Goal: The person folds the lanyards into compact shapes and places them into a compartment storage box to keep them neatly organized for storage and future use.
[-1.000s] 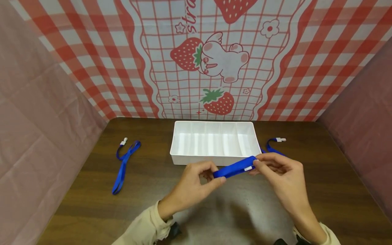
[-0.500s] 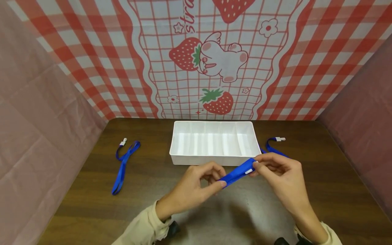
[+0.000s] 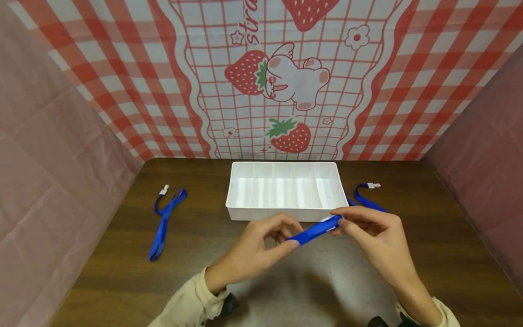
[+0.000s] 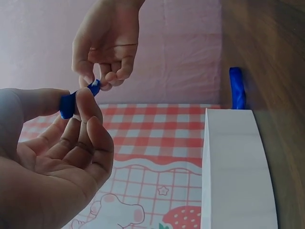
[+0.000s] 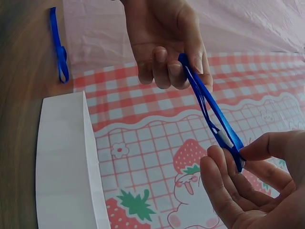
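A folded blue lanyard (image 3: 313,232) is stretched between both hands, just in front of the white box. My left hand (image 3: 255,247) pinches its left end between thumb and fingers. At the other end, my right hand (image 3: 377,238) pinches it near a small white piece. In the right wrist view the lanyard (image 5: 209,102) shows several layers laid together, with a white clip (image 5: 224,138) among them close to the right fingertips. The left wrist view shows only short bits of the lanyard (image 4: 68,106) between the fingers.
Behind the hands stands a white box (image 3: 286,214) with several compartments. A second blue lanyard (image 3: 162,231) lies on the wooden table (image 3: 122,272) at left. Another lanyard (image 3: 365,200) lies right of the box, partly hidden by the right hand. A checked cloth (image 3: 159,91) hangs at the back.
The lanyard's left end dipped and then rose slightly, and its band turned, so more of the white piece shows at the right end. Both hands keep their pinch and have barely moved.
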Demonstrator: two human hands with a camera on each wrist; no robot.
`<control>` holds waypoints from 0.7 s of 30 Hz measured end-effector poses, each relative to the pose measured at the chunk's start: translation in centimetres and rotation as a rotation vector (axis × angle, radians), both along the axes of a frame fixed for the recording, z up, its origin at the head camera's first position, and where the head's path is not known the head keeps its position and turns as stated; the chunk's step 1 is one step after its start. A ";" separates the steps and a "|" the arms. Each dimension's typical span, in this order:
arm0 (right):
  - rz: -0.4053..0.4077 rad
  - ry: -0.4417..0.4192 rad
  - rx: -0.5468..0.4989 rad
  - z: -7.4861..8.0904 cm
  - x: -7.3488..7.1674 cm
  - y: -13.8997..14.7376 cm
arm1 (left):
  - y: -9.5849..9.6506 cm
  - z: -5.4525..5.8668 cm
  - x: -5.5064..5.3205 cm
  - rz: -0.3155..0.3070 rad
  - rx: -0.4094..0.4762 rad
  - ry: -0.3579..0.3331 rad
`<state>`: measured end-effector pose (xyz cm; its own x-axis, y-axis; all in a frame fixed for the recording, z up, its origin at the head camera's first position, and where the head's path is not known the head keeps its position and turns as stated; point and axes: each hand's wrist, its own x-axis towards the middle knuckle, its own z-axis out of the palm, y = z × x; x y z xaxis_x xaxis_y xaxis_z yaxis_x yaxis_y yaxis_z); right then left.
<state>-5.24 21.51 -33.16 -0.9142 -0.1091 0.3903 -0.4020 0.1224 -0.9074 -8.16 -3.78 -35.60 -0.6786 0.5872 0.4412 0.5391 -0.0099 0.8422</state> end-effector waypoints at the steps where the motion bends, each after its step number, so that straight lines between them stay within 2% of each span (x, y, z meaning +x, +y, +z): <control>1: 0.008 0.001 -0.002 0.0 0.0 0.0 | -0.1 0.0 0.0 0.001 0.000 -0.003; 13: 0.006 -0.040 -0.011 0.0 0.3 -0.2 | -0.7 0.4 -0.1 0.069 0.003 -0.029; 21: -0.072 -0.106 0.124 0.4 0.1 -0.2 | -0.9 0.5 -0.3 0.079 -0.004 -0.028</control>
